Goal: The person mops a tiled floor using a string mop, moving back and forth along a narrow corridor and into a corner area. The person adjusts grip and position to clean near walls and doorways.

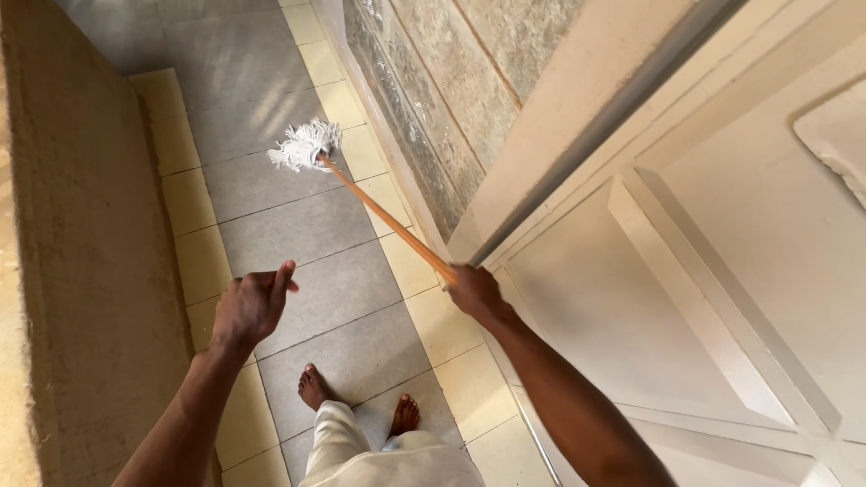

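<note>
A mop with an orange wooden handle and a white string head reaches out ahead of me over the grey floor tiles. My right hand grips the near end of the handle, close to the cream door frame. My left hand is held out over the floor, loosely curled with the index finger raised, holding nothing. It is apart from the handle. My bare feet stand on the grey tiles below.
A narrow corridor floor of grey tiles with yellow border tiles runs ahead. A low tan wall lines the left side. A stone-faced wall and a cream panelled door close in on the right.
</note>
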